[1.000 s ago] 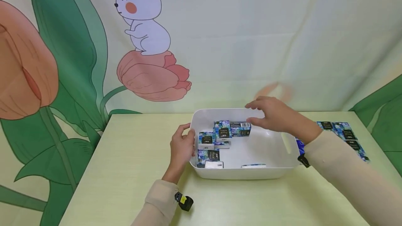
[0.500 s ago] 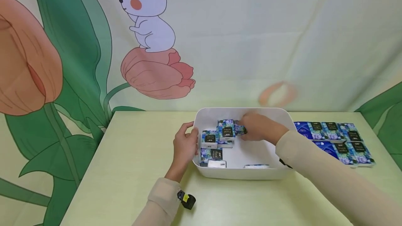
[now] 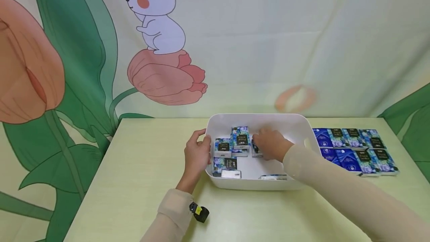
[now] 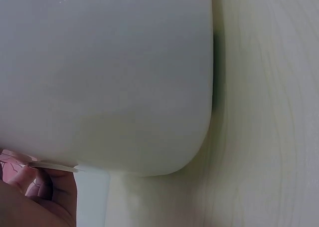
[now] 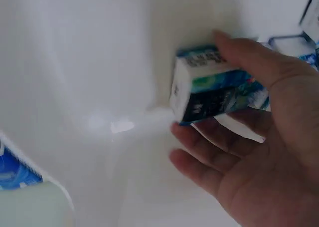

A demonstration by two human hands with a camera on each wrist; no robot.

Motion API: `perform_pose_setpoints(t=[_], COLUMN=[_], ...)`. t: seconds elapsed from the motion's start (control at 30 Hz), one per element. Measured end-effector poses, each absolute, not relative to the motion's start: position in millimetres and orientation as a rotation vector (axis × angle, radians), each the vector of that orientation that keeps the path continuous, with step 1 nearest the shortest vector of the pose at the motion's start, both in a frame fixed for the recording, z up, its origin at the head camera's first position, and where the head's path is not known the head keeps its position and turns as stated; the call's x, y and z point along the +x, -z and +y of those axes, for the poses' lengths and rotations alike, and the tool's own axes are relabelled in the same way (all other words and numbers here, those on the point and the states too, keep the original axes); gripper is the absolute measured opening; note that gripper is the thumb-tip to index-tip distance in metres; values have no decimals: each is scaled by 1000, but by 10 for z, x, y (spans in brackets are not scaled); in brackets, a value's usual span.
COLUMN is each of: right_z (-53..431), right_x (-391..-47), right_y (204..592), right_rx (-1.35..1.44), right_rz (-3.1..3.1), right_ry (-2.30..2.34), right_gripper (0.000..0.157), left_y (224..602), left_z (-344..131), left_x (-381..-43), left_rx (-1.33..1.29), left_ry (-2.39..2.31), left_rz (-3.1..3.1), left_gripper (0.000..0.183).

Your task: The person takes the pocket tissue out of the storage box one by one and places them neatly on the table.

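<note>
A white plastic bin (image 3: 258, 185) stands on the table, holding several blue floral tissue packs. My left hand (image 3: 197, 154) grips the bin's left end; in the left wrist view its fingers (image 4: 62, 197) curl at the rim. Inside the bin, my right hand (image 3: 271, 144) pinches one tissue pack (image 5: 214, 90) between thumb and fingers. The head view shows only a sliver of that pack, just right of a stacked pack (image 3: 240, 137). Other packs (image 3: 223, 146) lie along the bin's left side. One more pack (image 3: 273, 177) shows partly at the near wall.
Right of the bin, tissue packs lie in two rows on the table: floral ones (image 3: 373, 138) and plain dark blue ones (image 3: 348, 160). The sleeve of my right arm crosses over the bin's right end. A printed curtain (image 3: 255, 47) hangs behind the table.
My right hand came down into the bin from above its far side and took hold of a tissue pack. Hand and pack then shifted nearer to me. My left hand stayed on the bin.
</note>
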State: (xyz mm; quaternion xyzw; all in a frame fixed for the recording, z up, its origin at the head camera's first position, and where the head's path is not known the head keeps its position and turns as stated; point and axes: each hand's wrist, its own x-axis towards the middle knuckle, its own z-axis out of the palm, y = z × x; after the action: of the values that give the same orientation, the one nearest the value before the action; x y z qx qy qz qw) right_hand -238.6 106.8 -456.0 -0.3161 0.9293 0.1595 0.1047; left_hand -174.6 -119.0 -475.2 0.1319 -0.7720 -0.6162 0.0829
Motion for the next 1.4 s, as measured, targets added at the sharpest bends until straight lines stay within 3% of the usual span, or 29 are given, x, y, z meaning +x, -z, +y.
perform_pose_setpoints(t=[0.13,0.27,0.4,0.63,0.87,1.0,1.13,1.4], right_z=[1083,1135,1212,1591,2136,2472,2767,3074], right_x=[-2370,-2360,-2305,-2027,-1709,-1548,-1396,-1122], right_y=[4540,4427,4156,3595,3353,3372,3500,4111], right_rx=[-807,-728,-718,-721,-583,-484,-321,-46], right_rz=[2644,2637,2690,2887,3019,3155,3231,3173], right_ry=[-290,-205,-148,205,423,467,479,534], right_gripper=[46,52,57,43,59,58,68,79], left_y=[4757,4753,4749,4747,4748,4760,4763,4737], left_z=[-1174,-1169,-1160,-1144,-1165,-1173,-1175,-1151], left_x=[-1743,-1740,-1741,-1736,-1736,-1742,-1746,-1739], left_rx=[401,397,395,381,389,393,391,371], left_ry=[1805,1791,1791,1786,1798,1812,1813,1845], left_rz=[-2326,-2339,-2334,-2337,-2330,-2334,-2332,-2314], left_gripper=[32,32,31,32,31,31,32,32])
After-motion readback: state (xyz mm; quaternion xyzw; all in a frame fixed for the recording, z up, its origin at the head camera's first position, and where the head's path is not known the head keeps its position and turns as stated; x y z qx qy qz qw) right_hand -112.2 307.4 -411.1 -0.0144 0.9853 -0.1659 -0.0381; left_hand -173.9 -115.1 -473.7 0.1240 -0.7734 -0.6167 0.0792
